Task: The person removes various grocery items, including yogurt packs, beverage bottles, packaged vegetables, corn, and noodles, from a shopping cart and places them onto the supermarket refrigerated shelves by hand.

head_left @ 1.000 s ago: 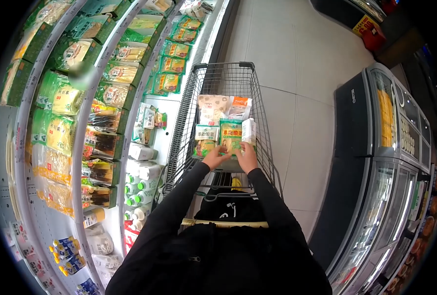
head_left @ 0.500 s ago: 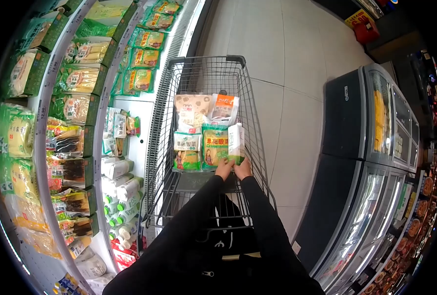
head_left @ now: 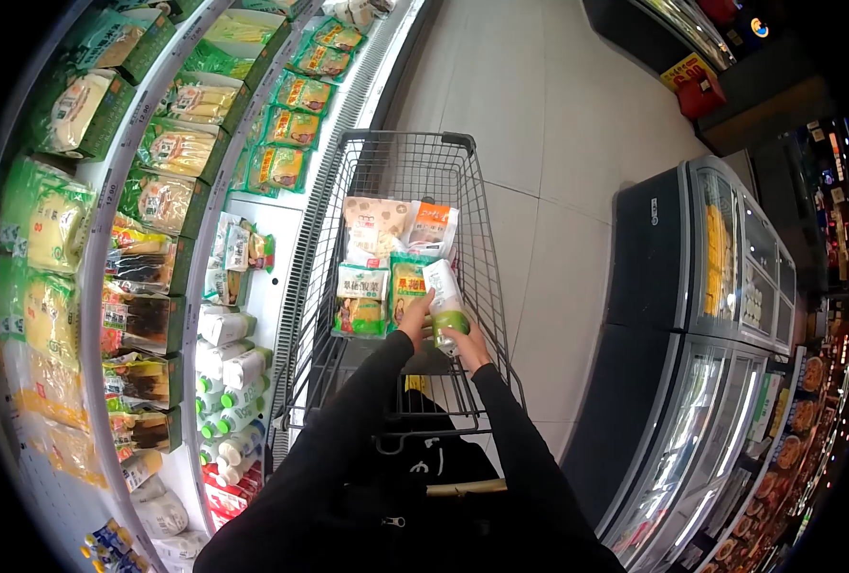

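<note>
A tall white pack with a green lower end [head_left: 443, 291] is between my hands, tilted, above the front of the shopping cart [head_left: 401, 137]. My right hand [head_left: 469, 349] is closed around its green end. My left hand [head_left: 417, 323] has its fingers against the pack's left side. Behind it lies a green and yellow food packet [head_left: 407, 286], partly covered. To the left is a white and green packet [head_left: 361, 298] of the same sort. Farther up in the cart are a beige bag [head_left: 375, 227] and an orange-topped pouch [head_left: 432, 227].
Chilled shelves on the left hold green packets [head_left: 289, 126], noodle-like packs [head_left: 178, 148] and green-capped bottles [head_left: 236, 401]. On the right stands a dark glass-fronted freezer [head_left: 649, 258]. Grey floor tiles [head_left: 558, 191] run between the cart and the freezer.
The white pack has come nearer to me and now leans, its top toward the left. My hands have shifted from its bottom end to its sides. The cart sits slightly lower in view.
</note>
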`<state>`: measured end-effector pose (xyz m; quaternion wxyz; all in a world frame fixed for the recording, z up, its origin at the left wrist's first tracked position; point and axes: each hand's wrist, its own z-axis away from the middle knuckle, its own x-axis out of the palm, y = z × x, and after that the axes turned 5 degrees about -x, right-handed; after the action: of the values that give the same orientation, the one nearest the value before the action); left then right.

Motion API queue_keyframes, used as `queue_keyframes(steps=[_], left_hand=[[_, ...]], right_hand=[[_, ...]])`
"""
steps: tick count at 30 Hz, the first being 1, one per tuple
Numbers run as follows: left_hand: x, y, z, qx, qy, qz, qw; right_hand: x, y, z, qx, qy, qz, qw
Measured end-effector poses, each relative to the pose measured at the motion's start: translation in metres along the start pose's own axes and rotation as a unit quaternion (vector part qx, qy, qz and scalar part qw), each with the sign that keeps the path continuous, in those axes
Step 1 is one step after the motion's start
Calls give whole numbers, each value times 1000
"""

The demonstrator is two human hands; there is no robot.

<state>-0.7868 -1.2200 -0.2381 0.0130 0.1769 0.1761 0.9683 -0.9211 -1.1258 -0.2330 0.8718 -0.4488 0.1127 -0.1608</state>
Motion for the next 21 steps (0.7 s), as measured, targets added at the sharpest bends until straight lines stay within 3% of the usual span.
queue_keyframes(steps=[2,3,6,7,9,15,21], left_hand=[[1,11,3,46,-77,174,981],[3,16,4,78,-159,243,954],[24,45,82,151,-221,306,914],[29,48,106,173,-226,268,921],[41,53,159,199,-241,266,912],[44,42,225,284,-385,203,854],[56,28,293,377,-344,126,851]], right_hand=[[0,-40,45,-159,-27,145,976],[2,-64,74,-203,-5,284,937],[13,-132,151,-284,13,364,887],[15,-142,169,-293,13,360,885],[15,-151,202,-401,59,386,829],[11,-158,263,-537,84,271,794],[0,-161,297,-615,91,226,750]])
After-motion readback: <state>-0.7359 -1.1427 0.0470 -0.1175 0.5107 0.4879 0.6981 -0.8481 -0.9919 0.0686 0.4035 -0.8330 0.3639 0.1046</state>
